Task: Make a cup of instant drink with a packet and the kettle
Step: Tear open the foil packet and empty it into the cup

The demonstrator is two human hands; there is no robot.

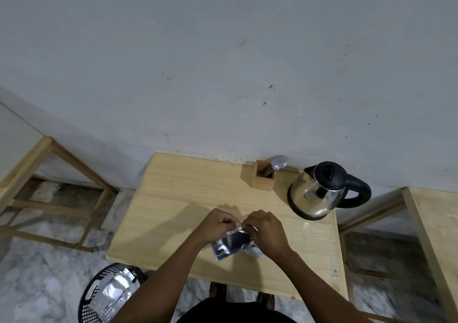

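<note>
Currently both hands over near middle of wooden desk [173, 198]. Left hand [215, 226] and right hand [266, 231] each pinch top edge of silvery foil packet [231, 244]; fingers narrow, closed on packet, which hangs just above desk. White object partly hidden under right hand, cannot tell what. Steel kettle [319, 193] with black lid and handle at far right. Wooden holder [263, 177] with spoons left of kettle. Black basket [99, 295] on floor near left holds foil wrappers.

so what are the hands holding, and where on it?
Both the left hand and right hand pinch the top edge of a silver foil packet; its body hangs below them.
</note>
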